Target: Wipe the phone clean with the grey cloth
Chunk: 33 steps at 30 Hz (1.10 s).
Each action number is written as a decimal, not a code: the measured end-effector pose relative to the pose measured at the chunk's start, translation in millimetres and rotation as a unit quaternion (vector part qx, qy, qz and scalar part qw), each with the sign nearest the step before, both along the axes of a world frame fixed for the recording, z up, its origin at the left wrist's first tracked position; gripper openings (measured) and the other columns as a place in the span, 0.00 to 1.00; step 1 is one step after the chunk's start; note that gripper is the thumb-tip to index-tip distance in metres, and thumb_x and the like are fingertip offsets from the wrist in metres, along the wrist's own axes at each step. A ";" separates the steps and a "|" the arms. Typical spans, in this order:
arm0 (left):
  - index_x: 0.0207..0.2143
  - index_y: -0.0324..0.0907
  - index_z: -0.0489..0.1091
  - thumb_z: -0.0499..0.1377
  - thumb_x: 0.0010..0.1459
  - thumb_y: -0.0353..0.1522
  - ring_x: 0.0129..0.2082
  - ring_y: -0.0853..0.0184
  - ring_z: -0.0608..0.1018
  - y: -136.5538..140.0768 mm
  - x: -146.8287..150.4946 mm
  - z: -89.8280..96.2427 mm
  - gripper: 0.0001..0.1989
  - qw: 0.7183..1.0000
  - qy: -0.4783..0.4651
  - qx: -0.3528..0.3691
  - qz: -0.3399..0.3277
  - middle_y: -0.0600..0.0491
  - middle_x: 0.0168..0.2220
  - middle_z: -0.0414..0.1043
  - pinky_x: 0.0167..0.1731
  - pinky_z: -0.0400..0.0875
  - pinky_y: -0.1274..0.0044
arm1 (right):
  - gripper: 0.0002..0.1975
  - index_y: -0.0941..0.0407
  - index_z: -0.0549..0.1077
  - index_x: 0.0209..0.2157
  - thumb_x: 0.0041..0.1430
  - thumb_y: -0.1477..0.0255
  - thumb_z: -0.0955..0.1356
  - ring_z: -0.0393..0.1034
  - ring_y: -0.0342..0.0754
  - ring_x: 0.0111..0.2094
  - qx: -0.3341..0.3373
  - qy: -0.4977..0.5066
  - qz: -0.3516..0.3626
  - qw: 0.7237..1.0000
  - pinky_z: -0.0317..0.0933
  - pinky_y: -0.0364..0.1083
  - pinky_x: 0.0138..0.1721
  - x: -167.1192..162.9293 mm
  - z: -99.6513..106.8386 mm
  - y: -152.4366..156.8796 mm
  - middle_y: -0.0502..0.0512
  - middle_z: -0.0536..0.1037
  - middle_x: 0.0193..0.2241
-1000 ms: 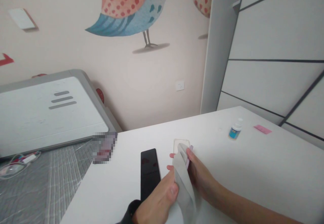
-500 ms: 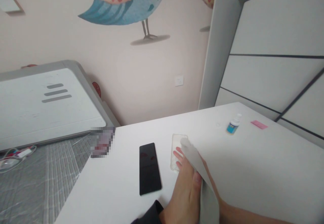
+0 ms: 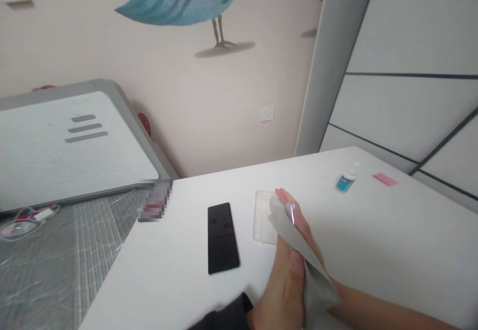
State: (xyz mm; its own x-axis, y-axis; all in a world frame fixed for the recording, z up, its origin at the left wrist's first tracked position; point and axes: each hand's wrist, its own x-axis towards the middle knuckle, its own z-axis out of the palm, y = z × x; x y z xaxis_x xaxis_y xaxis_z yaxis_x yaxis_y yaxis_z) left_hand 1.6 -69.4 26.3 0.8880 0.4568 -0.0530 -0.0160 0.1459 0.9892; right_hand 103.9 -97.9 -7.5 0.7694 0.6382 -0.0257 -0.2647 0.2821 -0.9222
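Note:
My left hand (image 3: 284,285), in a black cuff, is closed on a grey cloth (image 3: 317,280). Its thumb presses on the cloth; its other fingers are mostly hidden. My right hand (image 3: 302,225) lies against the same cloth from the right, fingers pointing forward and closed on it. A shiny lilac patch shows by its fingers, too small to name. Just left of the cloth's tip, a clear phone case (image 3: 263,220) lies flat on the table. Further left lies a black phone (image 3: 222,240), screen up, apart from both hands.
On the white table (image 3: 168,280), a small white-capped bottle with a blue label (image 3: 345,179) stands at the back right. Beside it lies a pink strip (image 3: 385,179). A blurred-out item (image 3: 155,200) is at the left edge. A wall and panelled cupboard doors (image 3: 407,101) stand behind.
My hands and the cloth have shifted slightly right. My left fingers, spread over the case before, are now hidden behind the cloth, and my right fingertips show above it. The view has tilted slightly.

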 end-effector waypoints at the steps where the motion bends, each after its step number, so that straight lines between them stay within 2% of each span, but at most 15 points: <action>1: 0.72 0.42 0.52 0.50 0.66 0.53 0.75 0.59 0.37 -2.2 1.0 -2.5 0.39 1.000 0.002 0.015 0.007 0.50 0.72 0.52 0.71 0.26 0.68 | 0.34 0.46 0.64 0.65 0.63 0.45 0.63 0.46 0.58 0.72 -0.003 0.015 -0.012 1.000 0.43 0.58 0.71 2.8 1.8 1.2 0.52 0.60 0.69; 3: 0.71 0.40 0.55 0.49 0.66 0.53 0.75 0.58 0.39 -2.8 6.0 -6.4 0.39 0.999 -0.003 0.037 0.013 0.48 0.72 0.53 0.72 0.27 0.68 | 0.35 0.46 0.62 0.67 0.64 0.45 0.62 0.47 0.58 0.72 -0.005 0.011 -0.019 1.000 0.40 0.58 0.71 5.1 6.8 1.7 0.53 0.60 0.70; 4: 0.70 0.39 0.57 0.49 0.66 0.55 0.75 0.57 0.41 -1.2 10.0 -8.2 0.40 1.000 -0.011 0.025 0.010 0.47 0.72 0.54 0.72 0.30 0.68 | 0.35 0.46 0.61 0.67 0.64 0.45 0.63 0.45 0.57 0.73 -0.001 -0.018 -0.019 1.000 0.37 0.58 0.72 4.5 9.6 0.9 0.52 0.58 0.70; 6: 0.67 0.37 0.62 0.49 0.62 0.59 0.74 0.55 0.48 4.1 19.2 -12.8 0.43 0.999 -0.022 -0.034 0.019 0.44 0.70 0.58 0.72 0.37 0.67 | 0.34 0.44 0.62 0.66 0.63 0.46 0.64 0.41 0.56 0.73 0.012 -0.110 -0.023 0.994 0.32 0.56 0.72 1.2 15.2 -2.1 0.48 0.55 0.72; 8: 0.65 0.38 0.66 0.54 0.56 0.62 0.73 0.54 0.52 8.6 26.9 -19.4 0.46 0.993 -0.027 -0.107 0.052 0.45 0.69 0.60 0.72 0.42 0.68 | 0.30 0.42 0.65 0.64 0.64 0.47 0.65 0.40 0.56 0.74 0.018 -0.217 -0.030 0.975 0.30 0.57 0.72 -0.9 20.1 -4.3 0.45 0.54 0.72; 11: 0.65 0.40 0.65 0.55 0.52 0.64 0.73 0.54 0.52 9.4 30.4 -29.1 0.49 0.981 -0.033 -0.171 0.091 0.46 0.70 0.58 0.71 0.48 0.69 | 0.22 0.46 0.71 0.56 0.67 0.52 0.63 0.44 0.57 0.72 -0.009 -0.340 -0.041 0.940 0.28 0.60 0.72 5.2 23.1 -0.5 0.51 0.61 0.68; 13: 0.63 0.38 0.67 0.56 0.52 0.64 0.72 0.53 0.55 7.5 28.2 -32.1 0.49 0.974 -0.033 -0.212 0.073 0.44 0.68 0.62 0.70 0.52 0.68 | 0.18 0.49 0.73 0.49 0.67 0.54 0.62 0.53 0.58 0.68 -0.041 -0.358 -0.038 0.932 0.36 0.60 0.70 16.0 21.2 6.7 0.57 0.71 0.61; 16: 0.56 0.35 0.73 0.62 0.54 0.58 0.66 0.51 0.67 6.6 24.4 -30.3 0.40 0.953 -0.022 -0.301 0.037 0.40 0.60 0.73 0.67 0.59 0.67 | 0.14 0.51 0.73 0.40 0.62 0.56 0.65 0.69 0.58 0.52 -0.084 -0.322 0.023 0.943 0.58 0.58 0.58 37.1 17.1 17.7 0.58 0.77 0.44; 18: 0.53 0.35 0.75 0.63 0.58 0.52 0.61 0.52 0.73 9.0 23.3 -26.4 0.32 0.939 -0.014 -0.342 0.036 0.40 0.54 0.77 0.65 0.63 0.67 | 0.13 0.53 0.73 0.36 0.57 0.57 0.68 0.72 0.55 0.42 -0.114 -0.311 0.079 0.940 0.64 0.55 0.49 49.8 18.1 20.5 0.56 0.77 0.37; 20: 0.52 0.36 0.76 0.62 0.61 0.50 0.57 0.52 0.77 13.0 23.2 -21.5 0.29 0.931 -0.015 -0.364 0.035 0.41 0.51 0.79 0.62 0.66 0.65 | 0.12 0.53 0.73 0.33 0.55 0.59 0.70 0.71 0.53 0.38 -0.146 -0.319 0.108 0.930 0.64 0.52 0.44 58.5 23.7 18.7 0.53 0.77 0.33; 22: 0.50 0.35 0.76 0.63 0.59 0.51 0.54 0.49 0.79 17.5 22.8 -16.7 0.29 0.929 -0.023 -0.370 0.025 0.40 0.46 0.81 0.59 0.69 0.62 | 0.11 0.53 0.73 0.31 0.54 0.61 0.71 0.71 0.51 0.36 -0.168 -0.336 0.106 0.921 0.63 0.49 0.41 63.1 32.0 14.6 0.50 0.76 0.31; 25: 0.44 0.35 0.78 0.70 0.51 0.47 0.48 0.48 0.81 23.8 20.3 -12.1 0.26 0.935 -0.024 -0.352 0.022 0.40 0.41 0.82 0.54 0.72 0.62 | 0.09 0.53 0.74 0.32 0.55 0.63 0.72 0.70 0.50 0.34 -0.163 -0.351 0.100 0.917 0.61 0.48 0.39 66.0 41.3 9.9 0.49 0.76 0.30; 29: 0.40 0.35 0.78 0.73 0.47 0.45 0.39 0.57 0.82 32.6 16.3 -12.9 0.25 0.961 -0.001 -0.276 0.022 0.44 0.36 0.81 0.45 0.74 0.69 | 0.11 0.54 0.77 0.37 0.62 0.62 0.66 0.71 0.51 0.37 -0.101 -0.311 0.163 0.931 0.61 0.49 0.42 73.5 39.4 9.6 0.53 0.79 0.35; 33: 0.36 0.35 0.76 0.75 0.42 0.48 0.29 0.67 0.77 41.8 16.4 -17.3 0.27 0.978 0.029 -0.206 0.018 0.48 0.31 0.78 0.34 0.71 0.75 | 0.16 0.53 0.78 0.44 0.60 0.59 0.68 0.71 0.53 0.42 -0.026 -0.196 0.252 0.947 0.61 0.50 0.45 76.2 30.7 11.0 0.55 0.79 0.39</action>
